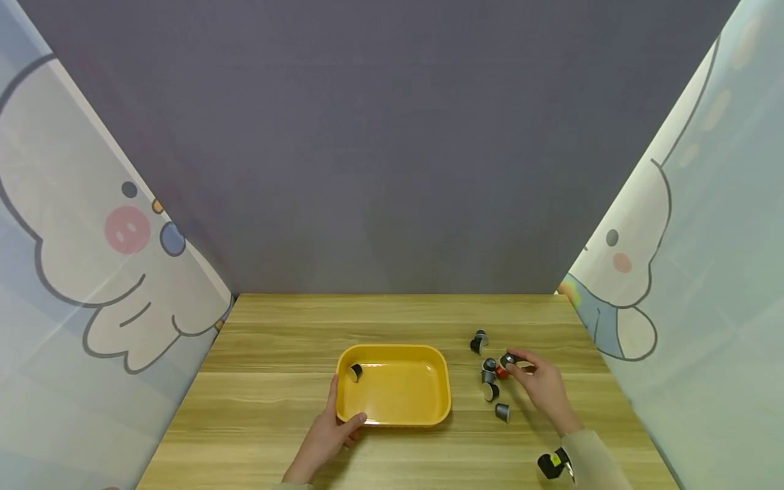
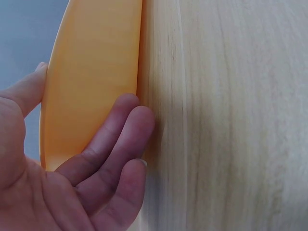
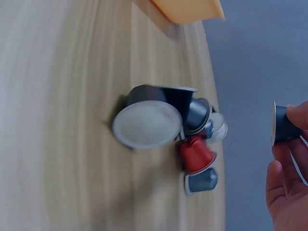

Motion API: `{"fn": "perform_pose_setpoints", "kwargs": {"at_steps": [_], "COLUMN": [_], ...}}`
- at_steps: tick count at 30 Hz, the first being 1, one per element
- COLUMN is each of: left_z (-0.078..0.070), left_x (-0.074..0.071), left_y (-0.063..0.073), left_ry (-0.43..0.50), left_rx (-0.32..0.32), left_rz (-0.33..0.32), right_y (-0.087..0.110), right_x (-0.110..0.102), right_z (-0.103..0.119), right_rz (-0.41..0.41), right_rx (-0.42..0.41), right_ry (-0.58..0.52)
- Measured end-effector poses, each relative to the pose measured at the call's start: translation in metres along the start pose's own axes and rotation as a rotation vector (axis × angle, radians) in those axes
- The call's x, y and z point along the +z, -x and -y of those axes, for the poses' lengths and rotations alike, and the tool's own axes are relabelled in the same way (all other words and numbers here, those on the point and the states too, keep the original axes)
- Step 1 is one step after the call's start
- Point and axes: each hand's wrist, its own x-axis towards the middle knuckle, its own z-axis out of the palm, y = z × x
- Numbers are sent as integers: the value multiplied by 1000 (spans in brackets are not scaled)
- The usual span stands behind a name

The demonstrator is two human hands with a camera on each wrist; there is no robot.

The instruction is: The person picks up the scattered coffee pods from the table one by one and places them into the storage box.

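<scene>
Left hand (image 1: pixel 324 435) grips the yellow tray (image 1: pixel 401 393), long axis sideways; right hand (image 1: pixel 547 391) pinches a dark capsule (image 3: pixel 286 124), rim downward

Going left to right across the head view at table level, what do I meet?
Left hand → yellow tray with one capsule inside → loose capsules on the wooden table → right hand pinching a dark capsule.

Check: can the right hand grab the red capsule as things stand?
Probably not right now. The right hand is close to the red capsule, but it pinches a dark capsule, and other capsules lie right beside the red one. It'd likely need to release its capsule first.
</scene>
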Motion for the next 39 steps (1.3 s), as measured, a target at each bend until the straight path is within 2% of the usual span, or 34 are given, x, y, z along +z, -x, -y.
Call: {"fn": "perform_pose_setpoints", "kwargs": {"at_steps": [8, 16, 24, 29, 39], "left_z": [1, 0, 1, 2, 0], "left_x": [1, 0, 2, 2, 0], "left_y": [-1, 0, -1, -1, 0], "left_ry": [-1, 14, 11, 22, 21], "left_rx": [-3, -6, -9, -7, -10], "left_rz": [0, 3, -10, -8, 5], "right_y": [-11, -24, -36, -38, -36], "right_x": [0, 11, 24, 31, 50], "right_z": [19, 35, 54, 64, 76], "right_rz": [50, 62, 78, 94, 137], "right_rx": [-41, -209, -336, -357, -340], "right_ry": [-4, 70, 42, 15, -35]}}
